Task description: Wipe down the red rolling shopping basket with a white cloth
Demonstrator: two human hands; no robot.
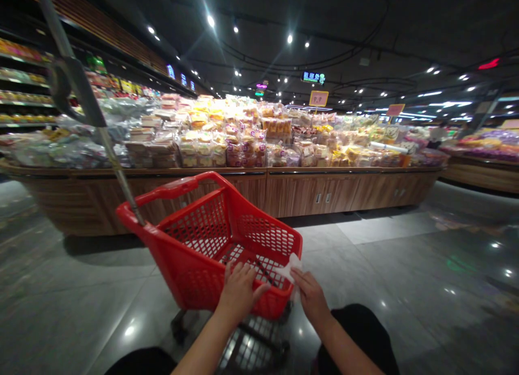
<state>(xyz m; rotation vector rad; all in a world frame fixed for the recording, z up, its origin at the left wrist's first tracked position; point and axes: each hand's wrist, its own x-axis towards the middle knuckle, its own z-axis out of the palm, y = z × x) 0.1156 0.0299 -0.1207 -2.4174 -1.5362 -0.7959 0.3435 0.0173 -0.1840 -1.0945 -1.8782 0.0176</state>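
- L hand (239, 291): palm down, fingers (235, 270) spread, resting on near rim of red plastic shopping basket (194, 272); holds nothing
- R hand (310, 295): fingers bent, pinching thin white sheet (293, 272) by basket's corner
- 2 hands, 1 basket; open tile floor (389, 288) R of fingers; wood-sided display counter (308, 193) well ahead

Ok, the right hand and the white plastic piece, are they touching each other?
Touching: the head view shows the white plastic piece pinched between the fingers of the right hand, its end sticking out above them.
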